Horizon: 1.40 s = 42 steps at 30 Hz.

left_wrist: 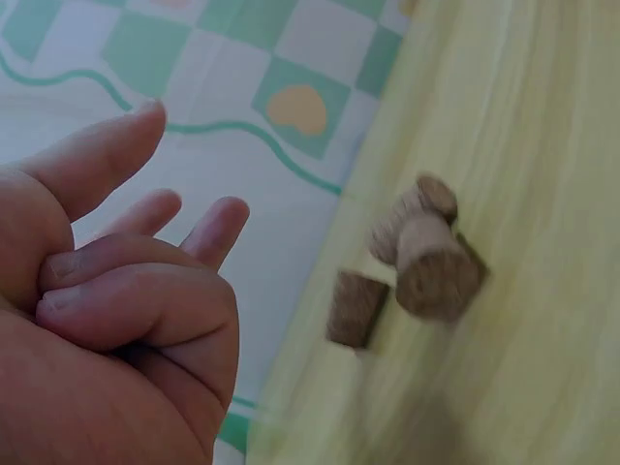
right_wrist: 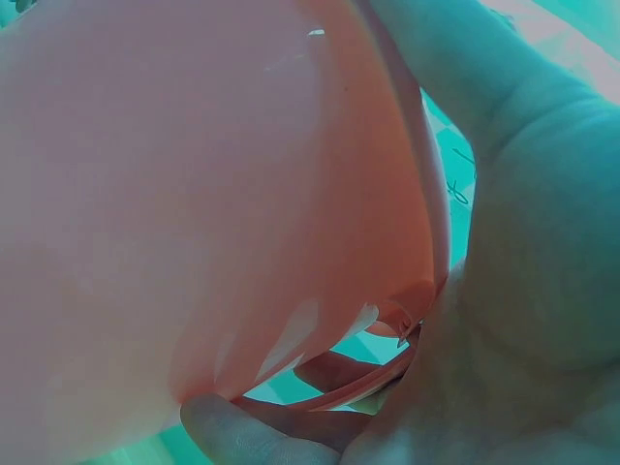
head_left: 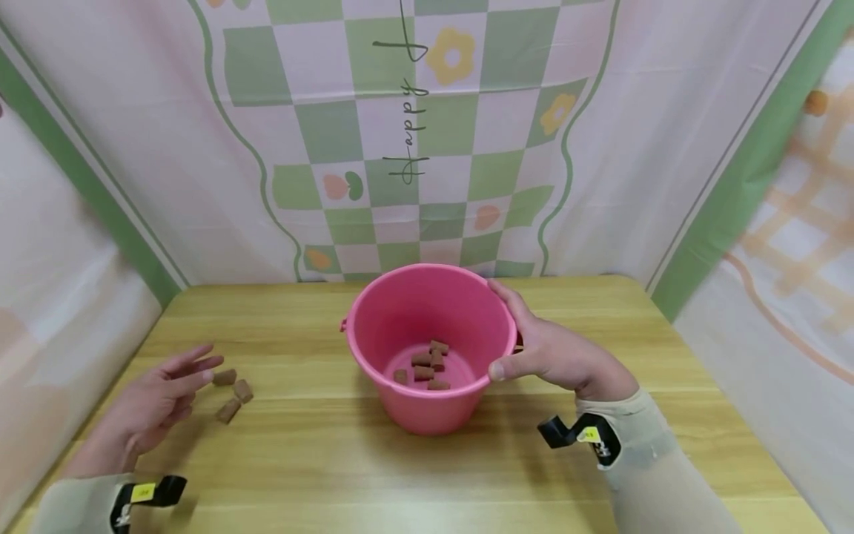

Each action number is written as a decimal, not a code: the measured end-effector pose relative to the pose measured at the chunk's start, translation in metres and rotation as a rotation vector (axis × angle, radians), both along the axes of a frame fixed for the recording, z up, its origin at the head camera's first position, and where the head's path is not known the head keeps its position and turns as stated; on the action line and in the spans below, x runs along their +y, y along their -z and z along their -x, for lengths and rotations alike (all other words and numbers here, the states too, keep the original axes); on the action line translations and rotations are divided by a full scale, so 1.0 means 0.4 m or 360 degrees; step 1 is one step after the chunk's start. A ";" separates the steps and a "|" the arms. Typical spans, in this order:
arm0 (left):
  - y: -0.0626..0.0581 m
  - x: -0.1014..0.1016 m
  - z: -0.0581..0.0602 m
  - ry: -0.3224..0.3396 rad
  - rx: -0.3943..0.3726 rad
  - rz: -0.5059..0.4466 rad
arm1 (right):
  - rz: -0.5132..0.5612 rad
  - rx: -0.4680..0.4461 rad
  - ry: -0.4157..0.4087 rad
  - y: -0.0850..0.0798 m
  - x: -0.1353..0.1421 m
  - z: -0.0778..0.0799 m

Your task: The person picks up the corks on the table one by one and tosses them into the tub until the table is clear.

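A pink bucket stands upright on the table with several brown corks lying on its bottom. My right hand grips the bucket's right rim, thumb at the front and fingers round the far side. In the right wrist view, fingers wrap beside the bucket wall and its handle. At the left, my left hand hovers beside three loose corks. In the left wrist view some of its fingers bend loosely, others extend, and no cork shows in them.
The wooden table carries the bucket near its middle. A checkered cloth hangs behind the table's back edge, and pale cloths hang at both sides. Each sleeved wrist wears a black camera mount.
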<state>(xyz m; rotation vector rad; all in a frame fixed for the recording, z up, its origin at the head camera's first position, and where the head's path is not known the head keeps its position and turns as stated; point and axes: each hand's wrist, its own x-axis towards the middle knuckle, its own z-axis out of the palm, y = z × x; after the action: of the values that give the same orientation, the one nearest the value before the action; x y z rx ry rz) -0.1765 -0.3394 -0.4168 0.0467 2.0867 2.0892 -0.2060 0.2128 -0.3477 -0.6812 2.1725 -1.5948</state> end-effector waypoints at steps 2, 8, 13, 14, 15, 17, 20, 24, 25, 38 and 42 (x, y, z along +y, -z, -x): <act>0.007 -0.008 0.004 0.0018 -0.0034 0.0023 | 0.0003 -0.0013 0.0001 -0.001 0.000 -0.001; 0.029 -0.032 0.017 -0.0063 -0.0176 0.0133 | 0.0001 -0.0005 -0.0001 -0.001 0.001 0.000; 0.053 -0.039 0.027 -0.0106 -0.0200 0.0319 | 0.0008 0.0002 -0.0012 -0.001 0.001 0.002; 0.058 -0.039 0.030 -0.0101 -0.0191 0.0334 | 0.0008 0.0001 -0.0010 -0.001 0.001 0.002; 0.062 -0.039 0.032 -0.0097 -0.0188 0.0344 | 0.0004 0.0000 -0.0005 -0.001 0.001 0.002; 0.070 -0.040 0.035 -0.0097 -0.0179 0.0320 | 0.0001 -0.0005 0.0000 0.000 0.000 0.001; 0.078 -0.042 0.036 -0.0120 -0.0186 0.0256 | 0.0000 -0.0003 -0.0007 0.000 0.000 0.001; 0.081 -0.047 0.037 -0.0156 -0.0185 0.0185 | 0.0001 -0.0003 -0.0012 0.002 0.000 0.002; 0.082 -0.048 0.038 -0.0169 -0.0190 0.0174 | 0.0002 -0.0004 -0.0011 0.002 0.000 0.002; 0.100 -0.045 0.062 -0.0112 -0.0291 0.0257 | 0.0002 0.0032 -0.0043 0.007 0.000 0.006; 0.104 -0.037 0.065 -0.0129 -0.0262 0.0265 | 0.0006 0.0005 -0.0020 0.006 0.001 0.006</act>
<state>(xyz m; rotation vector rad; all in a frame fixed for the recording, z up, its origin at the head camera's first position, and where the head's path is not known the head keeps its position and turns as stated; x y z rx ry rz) -0.2025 -0.3544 -0.4585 -0.2289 2.1848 1.8824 -0.2086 0.2131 -0.3503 -0.6974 2.1637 -1.5931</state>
